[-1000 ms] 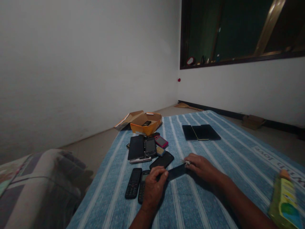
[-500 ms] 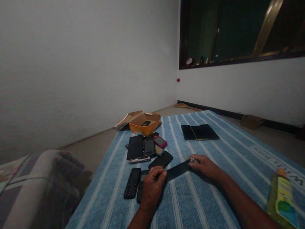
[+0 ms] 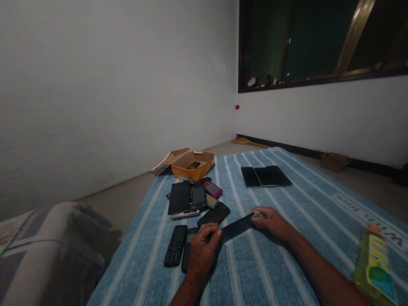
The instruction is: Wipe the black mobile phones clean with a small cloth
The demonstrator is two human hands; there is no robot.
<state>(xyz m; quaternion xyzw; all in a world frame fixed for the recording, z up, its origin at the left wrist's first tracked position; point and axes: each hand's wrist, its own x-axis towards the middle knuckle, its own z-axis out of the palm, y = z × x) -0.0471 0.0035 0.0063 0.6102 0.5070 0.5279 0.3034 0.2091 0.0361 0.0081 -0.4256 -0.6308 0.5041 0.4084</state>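
A dark smartphone (image 3: 237, 228) is held tilted between my two hands above the striped cloth. My left hand (image 3: 203, 248) pinches its left end, thumb and fingers closed. At the other end, my right hand (image 3: 270, 221) is closed on a small crumpled whitish cloth (image 3: 256, 214) pressed to the phone; most of that cloth is hidden by the fingers. Beside my left hand lie a black keypad phone (image 3: 176, 245) and a second keypad phone (image 3: 187, 250), partly covered by the hand. A black phone (image 3: 213, 214) lies just beyond the held one.
A pile of phones, with a pink one (image 3: 213, 189) and a black flat one (image 3: 179, 197), lies before an open orange box (image 3: 194, 172). Dark phones or tablets (image 3: 276, 176) lie side by side farther right. A yellow-green bottle (image 3: 376, 265) rests at the right on the striped cloth (image 3: 134, 263).
The view has shifted very slightly. Both hands keep their hold on the smartphone and the cloth, with almost no visible movement.
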